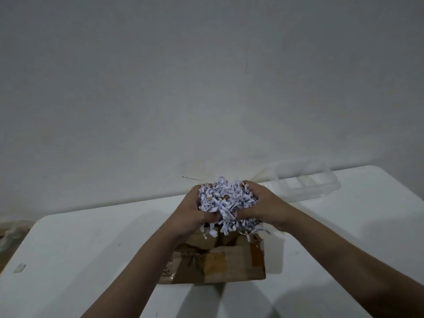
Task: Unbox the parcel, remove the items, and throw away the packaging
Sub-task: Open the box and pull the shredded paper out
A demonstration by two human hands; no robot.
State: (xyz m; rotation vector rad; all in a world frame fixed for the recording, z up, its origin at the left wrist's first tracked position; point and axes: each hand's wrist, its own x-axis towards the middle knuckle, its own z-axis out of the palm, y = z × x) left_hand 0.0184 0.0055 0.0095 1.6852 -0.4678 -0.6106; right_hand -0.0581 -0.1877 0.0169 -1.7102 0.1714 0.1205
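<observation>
A worn brown cardboard box [220,262] with tape patches sits open on the white table [91,244], near me. Above its opening I hold a big bundle of white shredded paper filling [226,200]. My left hand [195,210] cups the bundle from the left and my right hand [259,205] from the right, fingers curled into it. A few strands hang down onto the box rim. Something small and yellowish shows inside the bundle; I cannot tell what it is. The inside of the box is mostly hidden by my hands.
A clear plastic compartment tray [305,182] lies at the table's far right edge against the grey wall. A crumpled plastic bag [11,235] sits off the table on the left. A small paper scrap [20,267] lies at the left edge.
</observation>
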